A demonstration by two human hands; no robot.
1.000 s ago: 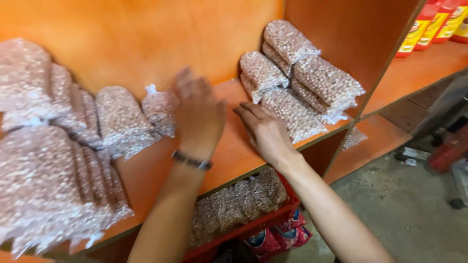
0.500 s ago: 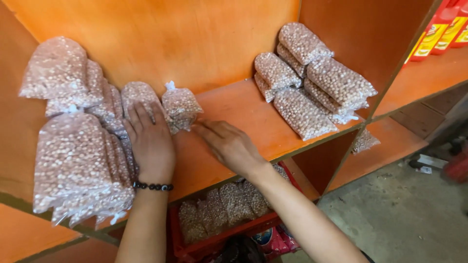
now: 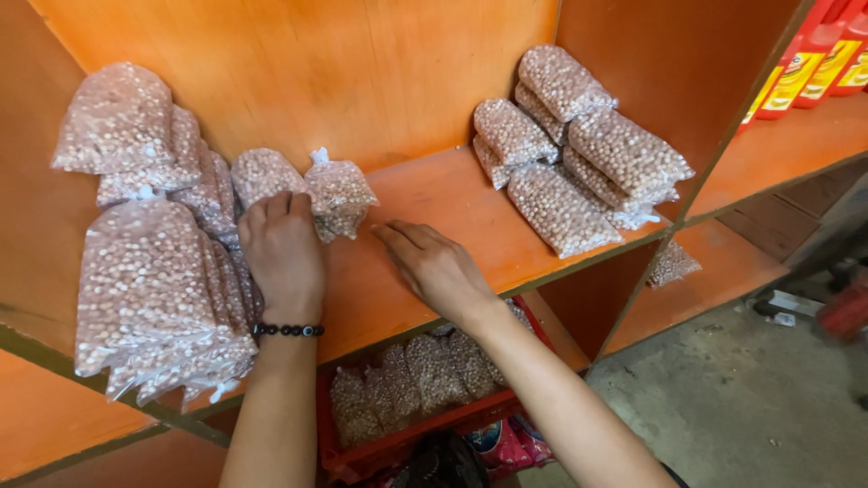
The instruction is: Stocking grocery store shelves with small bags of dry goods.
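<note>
An orange wooden shelf (image 3: pixel 434 203) is carrying clear bags of peanuts in two groups, with a bare strip of board between them. On the far side, against the upright panel (image 3: pixel 687 63), a pile (image 3: pixel 579 145) of about six bags is lying flat and overlapping. On the near side a row (image 3: pixel 149 271) of bags is leaning one behind another against the side wall; their exact number cannot be told, since they are hiding each other. Red bottles (image 3: pixel 823 54) are standing in the next bay, at least three of them. Below the shelf, a red crate (image 3: pixel 407 425) is holding more bags of peanuts, and one bag (image 3: pixel 674 264) is lying on the lower board to the side.

The small bag (image 3: pixel 339 194), knotted at the top, is standing at the end of the leaning row, just beside a second bag (image 3: pixel 262 173). The left hand (image 3: pixel 282 248), with a dark bead bracelet (image 3: pixel 287 331) on its wrist, is lying palm down with its fingers (image 3: pixel 271 210) loosely spread, their tips touching the base of both bags; it is not gripping either one. The right hand (image 3: pixel 434 267) is resting flat on the bare board, fingers extended and empty, pointing towards the small bag but staying apart from it. Nothing is standing between that hand and the bag.
</note>
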